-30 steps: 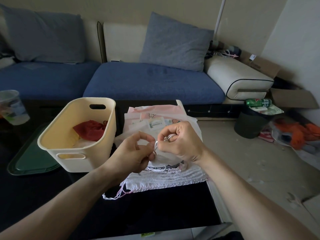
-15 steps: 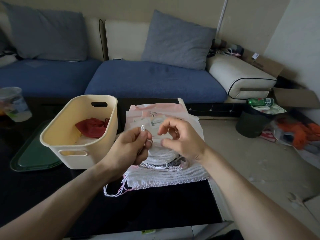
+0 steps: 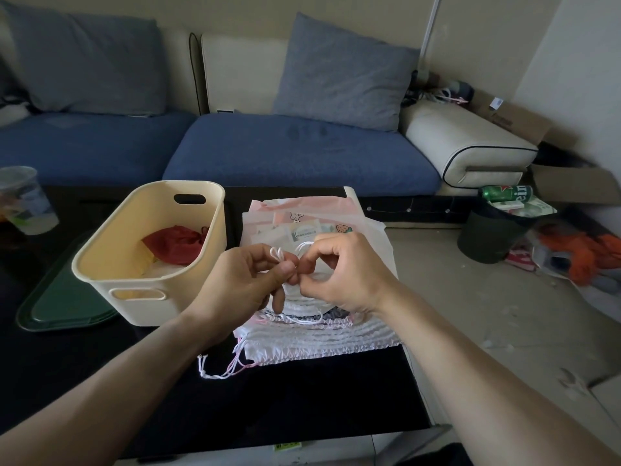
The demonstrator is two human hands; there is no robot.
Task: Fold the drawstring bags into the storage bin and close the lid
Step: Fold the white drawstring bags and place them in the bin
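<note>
Head view, left hand (image 3: 242, 284) and right hand (image 3: 339, 274) both pinching white cord (image 3: 280, 255) above bag pile (image 3: 319, 327), bin (image 3: 148, 250) left holding red bag (image 3: 174, 243), green lid (image 3: 64, 297) beside it

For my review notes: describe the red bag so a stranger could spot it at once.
On the dark table stands a cream bin, left of the pale bag pile. The red bag lies crumpled inside it, the only red bag in view.
</note>
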